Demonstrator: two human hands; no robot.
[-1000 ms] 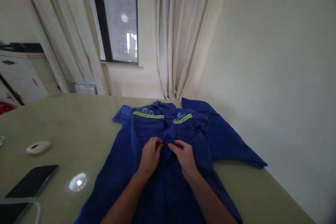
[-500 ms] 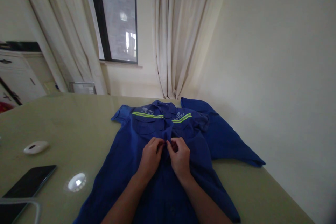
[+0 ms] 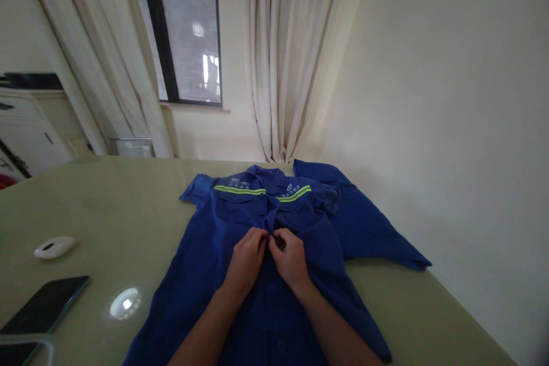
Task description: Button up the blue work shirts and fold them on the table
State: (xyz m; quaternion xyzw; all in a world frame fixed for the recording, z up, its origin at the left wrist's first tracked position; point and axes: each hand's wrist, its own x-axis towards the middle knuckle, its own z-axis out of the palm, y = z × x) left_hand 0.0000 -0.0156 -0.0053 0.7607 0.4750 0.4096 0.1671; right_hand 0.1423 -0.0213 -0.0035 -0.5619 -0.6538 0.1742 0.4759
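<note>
A blue work shirt (image 3: 214, 251) with yellow-green reflective stripes across the chest lies flat, collar away from me, on a pale green table (image 3: 128, 206). My left hand (image 3: 246, 257) and my right hand (image 3: 291, 257) meet at the shirt's front placket just below the chest pockets. Both have their fingers curled and pinching the fabric edges together. One sleeve spreads out to the right, towards the wall.
On the table's left lie a small white oval device (image 3: 54, 246), a dark phone (image 3: 45, 304) and the corner of another dark item (image 3: 21, 351) at the lower edge. A window with cream curtains stands behind the table. A wall runs close along the right side.
My two hands have drawn closer together on the placket until their fingertips touch. The view has shifted slightly right.
</note>
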